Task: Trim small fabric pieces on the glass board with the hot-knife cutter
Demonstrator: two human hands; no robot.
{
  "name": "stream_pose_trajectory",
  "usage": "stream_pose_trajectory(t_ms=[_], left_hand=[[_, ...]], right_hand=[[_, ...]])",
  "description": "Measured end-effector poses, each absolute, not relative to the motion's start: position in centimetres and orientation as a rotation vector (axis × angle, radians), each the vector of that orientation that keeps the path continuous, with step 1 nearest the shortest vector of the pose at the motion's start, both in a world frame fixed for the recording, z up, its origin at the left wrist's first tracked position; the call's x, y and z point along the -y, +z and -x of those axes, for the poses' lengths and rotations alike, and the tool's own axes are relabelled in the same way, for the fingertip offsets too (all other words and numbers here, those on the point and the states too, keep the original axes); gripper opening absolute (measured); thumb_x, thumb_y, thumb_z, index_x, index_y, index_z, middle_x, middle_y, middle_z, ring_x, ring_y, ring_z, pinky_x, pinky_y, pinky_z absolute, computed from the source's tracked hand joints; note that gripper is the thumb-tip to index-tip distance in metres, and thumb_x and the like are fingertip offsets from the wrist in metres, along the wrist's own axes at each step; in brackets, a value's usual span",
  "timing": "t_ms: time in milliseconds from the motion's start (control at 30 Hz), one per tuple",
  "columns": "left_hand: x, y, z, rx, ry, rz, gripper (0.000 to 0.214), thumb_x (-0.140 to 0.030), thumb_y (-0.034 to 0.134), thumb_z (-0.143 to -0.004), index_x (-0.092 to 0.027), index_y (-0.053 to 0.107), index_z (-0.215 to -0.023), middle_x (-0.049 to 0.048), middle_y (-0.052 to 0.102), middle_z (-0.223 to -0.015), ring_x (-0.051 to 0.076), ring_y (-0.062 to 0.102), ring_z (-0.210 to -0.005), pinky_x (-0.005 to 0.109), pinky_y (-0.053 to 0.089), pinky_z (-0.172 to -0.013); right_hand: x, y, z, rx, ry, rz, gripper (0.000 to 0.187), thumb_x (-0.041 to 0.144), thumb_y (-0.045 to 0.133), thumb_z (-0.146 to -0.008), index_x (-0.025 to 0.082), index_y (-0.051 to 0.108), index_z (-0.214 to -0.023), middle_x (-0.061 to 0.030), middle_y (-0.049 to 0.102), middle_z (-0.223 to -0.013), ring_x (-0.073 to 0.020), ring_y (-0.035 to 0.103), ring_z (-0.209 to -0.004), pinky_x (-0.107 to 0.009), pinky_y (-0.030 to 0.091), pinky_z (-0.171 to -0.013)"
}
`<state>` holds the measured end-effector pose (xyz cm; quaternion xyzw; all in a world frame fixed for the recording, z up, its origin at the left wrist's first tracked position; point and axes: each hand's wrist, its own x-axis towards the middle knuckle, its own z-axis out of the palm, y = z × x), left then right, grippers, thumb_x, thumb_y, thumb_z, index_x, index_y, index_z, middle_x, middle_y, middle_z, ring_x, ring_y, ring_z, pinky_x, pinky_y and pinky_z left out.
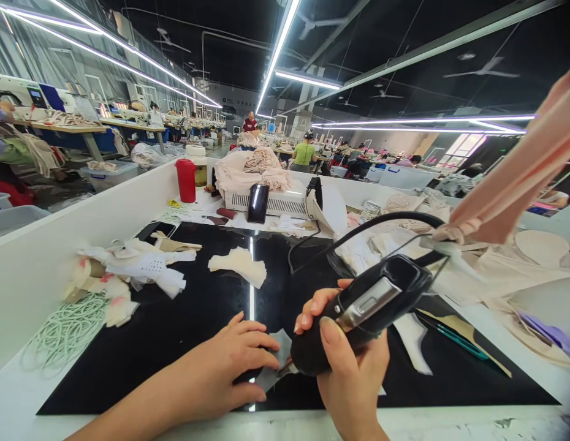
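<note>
A black handheld tool (377, 321) with a silver metal strip (370, 304) slants in the right hand (349, 370), angled down towards a thin greyish piece (283, 339) partly under the left hand (232, 364).

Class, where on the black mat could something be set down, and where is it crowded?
The black mat looks bare between the green cord, the paper scraps and the left hand, and between that hand and the cream piece. It is crowded around the right hand, which grips a black tool, and by the white piece and teal tool.
</note>
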<state>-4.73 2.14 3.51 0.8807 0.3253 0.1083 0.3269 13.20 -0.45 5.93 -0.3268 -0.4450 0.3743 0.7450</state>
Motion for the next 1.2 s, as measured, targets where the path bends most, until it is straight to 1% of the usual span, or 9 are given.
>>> stream_pose_trajectory(t_ms=[200,400,567,767,900,967,1033,1100,1200], left_hand=[[-2.1,3.5,4.7,-0.847,0.273,-2.300,0.046,-0.019,0.082,-0.084,-0.038,0.070,-0.124,-0.0025,0.063,-0.143,0.030,0.046,-0.142,0.065,0.015,-0.124],[-2.5,3.4,4.6,-0.845,0.245,-2.282,0.047,-0.021,0.084,-0.083,-0.037,0.070,-0.125,-0.0022,0.062,-0.144,0.031,0.045,-0.143,0.065,0.013,-0.124],[-2.5,3.2,4.8,-0.817,0.291,-2.283,0.047,-0.023,0.086,-0.081,-0.037,0.071,-0.124,-0.0013,0.063,-0.142,0.031,0.047,-0.141,0.065,0.013,-0.124],[-2.4,3.4,4.7,-0.805,0.277,-2.304,0.044,-0.026,0.088,-0.081,-0.033,0.072,-0.121,0.0001,0.064,-0.140,0.029,0.046,-0.141,0.063,0.013,-0.125],[-2.4,3.4,4.5,-0.792,0.274,-2.307,0.043,-0.025,0.088,-0.080,-0.033,0.072,-0.119,0.0000,0.063,-0.141,0.029,0.047,-0.141,0.064,0.013,-0.125],[-2.4,3.4,4.6,-0.786,0.278,-2.312,0.046,-0.025,0.088,-0.080,-0.034,0.071,-0.121,-0.0001,0.063,-0.141,0.030,0.046,-0.141,0.064,0.013,-0.124],[-2.4,3.3,4.7,-0.785,0.286,-2.318,0.048,-0.025,0.089,-0.079,-0.034,0.071,-0.123,0.0003,0.063,-0.141,0.029,0.047,-0.141,0.065,0.013,-0.124],[-2.4,3.3,4.8,-0.792,0.300,-2.330,0.045,-0.028,0.089,-0.079,-0.033,0.072,-0.121,0.0011,0.064,-0.139,0.029,0.049,-0.138,0.065,0.014,-0.124],[-2.4,3.3,4.7,-0.811,0.341,-2.365,0.033,-0.036,0.087,-0.081,-0.030,0.075,-0.112,0.0021,0.067,-0.131,0.028,0.054,-0.133,0.062,0.015,-0.125]], right_hand=[[0.9,6.2,-12.5,0.968,0.820,0.743,0.036,0.037,0.077,-0.089,0.032,0.055,-0.118,0.0036,0.063,-0.087,-0.0135,0.062,-0.066,-0.028,0.052,-0.056],[0.9,6.3,-12.5,0.946,0.839,0.742,0.032,0.033,0.077,-0.090,0.033,0.057,-0.115,0.0048,0.063,-0.086,-0.0121,0.062,-0.067,-0.031,0.055,-0.066],[1.1,6.1,-12.4,0.929,0.870,0.718,0.037,0.037,0.080,-0.087,0.034,0.058,-0.117,0.0043,0.063,-0.088,-0.0123,0.062,-0.068,-0.028,0.052,-0.060],[1.6,5.3,-12.0,0.974,0.868,0.682,0.042,0.041,0.079,-0.087,0.034,0.056,-0.121,0.0032,0.063,-0.088,-0.0122,0.062,-0.067,-0.028,0.053,-0.061],[1.6,4.9,-11.8,0.982,0.870,0.687,0.040,0.040,0.077,-0.089,0.034,0.055,-0.122,0.0032,0.063,-0.088,-0.0125,0.063,-0.068,-0.029,0.055,-0.064],[1.5,4.9,-11.8,0.978,0.854,0.712,0.037,0.038,0.075,-0.090,0.034,0.056,-0.122,0.0033,0.063,-0.088,-0.0126,0.063,-0.069,-0.030,0.056,-0.067],[1.4,5.0,-12.0,1.024,0.848,0.703,0.036,0.036,0.075,-0.091,0.034,0.056,-0.121,0.0030,0.064,-0.088,-0.0132,0.063,-0.068,-0.031,0.057,-0.066],[1.1,5.2,-12.7,1.063,0.849,0.679,0.035,0.033,0.075,-0.091,0.033,0.057,-0.121,0.0024,0.064,-0.088,-0.0139,0.064,-0.067,-0.031,0.057,-0.062],[0.5,5.8,-14.2,1.037,0.782,0.700,0.034,0.029,0.075,-0.090,0.032,0.057,-0.119,0.0024,0.064,-0.087,-0.0140,0.064,-0.065,-0.031,0.057,-0.060]])
